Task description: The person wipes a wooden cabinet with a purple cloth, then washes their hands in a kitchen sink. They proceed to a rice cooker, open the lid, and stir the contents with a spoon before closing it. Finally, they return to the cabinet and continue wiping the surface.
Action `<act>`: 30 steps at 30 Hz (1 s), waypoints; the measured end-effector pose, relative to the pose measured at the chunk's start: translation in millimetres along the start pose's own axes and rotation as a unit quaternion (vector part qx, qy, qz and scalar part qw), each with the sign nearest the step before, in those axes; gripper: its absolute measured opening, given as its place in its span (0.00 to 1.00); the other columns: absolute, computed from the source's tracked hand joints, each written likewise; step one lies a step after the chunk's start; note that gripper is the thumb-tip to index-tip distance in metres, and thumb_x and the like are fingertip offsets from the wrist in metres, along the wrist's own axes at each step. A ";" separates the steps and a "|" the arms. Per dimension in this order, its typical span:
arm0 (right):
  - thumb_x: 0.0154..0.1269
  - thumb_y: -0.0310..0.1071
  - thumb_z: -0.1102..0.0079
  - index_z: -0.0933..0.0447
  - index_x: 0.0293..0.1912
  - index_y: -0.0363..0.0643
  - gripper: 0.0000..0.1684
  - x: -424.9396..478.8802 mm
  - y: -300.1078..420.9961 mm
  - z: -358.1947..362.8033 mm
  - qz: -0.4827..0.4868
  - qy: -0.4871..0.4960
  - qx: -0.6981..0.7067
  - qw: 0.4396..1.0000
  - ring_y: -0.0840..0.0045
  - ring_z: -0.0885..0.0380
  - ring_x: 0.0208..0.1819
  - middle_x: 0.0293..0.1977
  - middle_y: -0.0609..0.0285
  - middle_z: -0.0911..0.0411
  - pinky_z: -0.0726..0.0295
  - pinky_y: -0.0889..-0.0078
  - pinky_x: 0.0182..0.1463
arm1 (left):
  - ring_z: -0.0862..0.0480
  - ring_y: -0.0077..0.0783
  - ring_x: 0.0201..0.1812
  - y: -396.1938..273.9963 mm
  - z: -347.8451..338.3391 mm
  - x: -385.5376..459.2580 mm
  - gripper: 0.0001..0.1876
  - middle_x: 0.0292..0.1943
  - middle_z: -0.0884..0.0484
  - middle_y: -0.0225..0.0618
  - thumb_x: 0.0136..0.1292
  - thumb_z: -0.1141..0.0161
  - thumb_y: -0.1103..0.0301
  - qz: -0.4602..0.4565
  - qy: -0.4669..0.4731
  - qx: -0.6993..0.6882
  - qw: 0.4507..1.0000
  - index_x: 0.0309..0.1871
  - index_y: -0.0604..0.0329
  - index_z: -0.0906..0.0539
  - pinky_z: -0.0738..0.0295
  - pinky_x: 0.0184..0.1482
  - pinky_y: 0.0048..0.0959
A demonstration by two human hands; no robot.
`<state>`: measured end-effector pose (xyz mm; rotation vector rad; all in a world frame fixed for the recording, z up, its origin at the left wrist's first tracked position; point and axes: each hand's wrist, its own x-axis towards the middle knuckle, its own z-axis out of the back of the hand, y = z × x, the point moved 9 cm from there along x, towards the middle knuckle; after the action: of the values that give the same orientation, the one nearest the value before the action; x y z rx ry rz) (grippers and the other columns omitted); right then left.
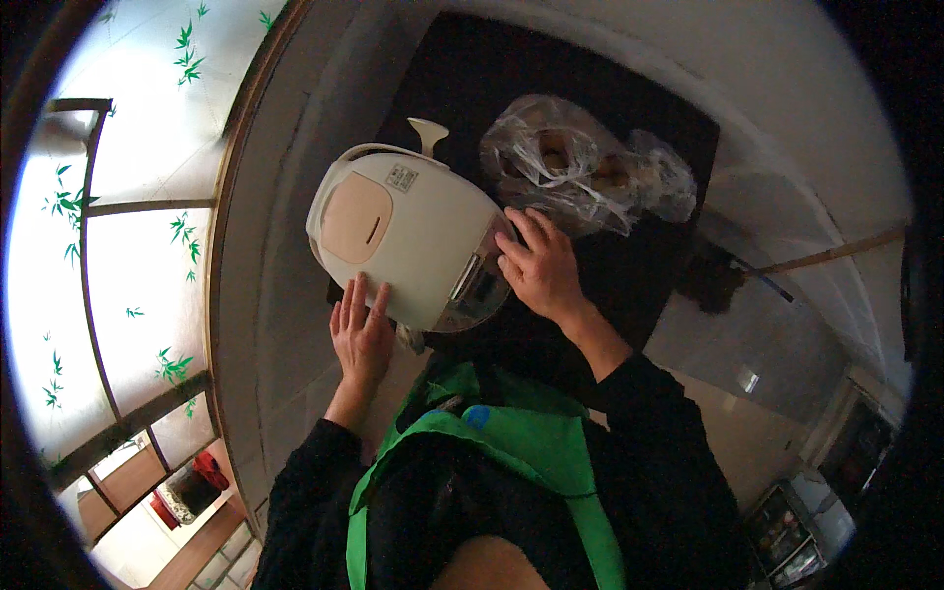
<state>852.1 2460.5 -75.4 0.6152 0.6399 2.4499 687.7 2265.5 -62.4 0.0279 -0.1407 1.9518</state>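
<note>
A cream rice cooker (pixel 424 228) with a beige lid panel and a dark, glossy front panel sits on a dark table (pixel 619 96). My left hand (pixel 363 332) rests its fingertips on the cooker's near left side, fingers spread. With bent fingers, my right hand (pixel 542 265) touches the edge by the front panel. A cream rice paddle (pixel 429 134) stands out from the cooker's far side. Just beyond my right hand lies a clear plastic bag (pixel 575 166) with brownish round things inside, which I cannot make out.
A window with green leaf patterns (pixel 151 295) fills the left side. Right of the table are a broom (pixel 712 276) with a wooden handle, on the floor, and a glass-fronted cabinet (pixel 785 531) lower right. I wear a green apron (pixel 531 450).
</note>
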 end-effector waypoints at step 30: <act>0.56 0.27 0.35 0.33 0.25 0.40 0.13 -61.8 -45.2 -10.2 -0.143 -0.061 0.191 0.969 0.69 0.32 0.25 0.23 0.59 0.31 0.30 0.69 0.31 | 0.30 0.54 0.62 55.8 -38.2 -104.0 0.30 0.62 0.31 0.50 0.47 0.40 0.78 0.245 -0.017 -0.448 0.859 0.59 0.53 0.26 0.32 0.61 0.43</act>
<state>910.2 2454.9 -126.0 0.7549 1.0822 2.0186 677.1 2153.2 -114.1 -0.6442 -1.1648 2.2003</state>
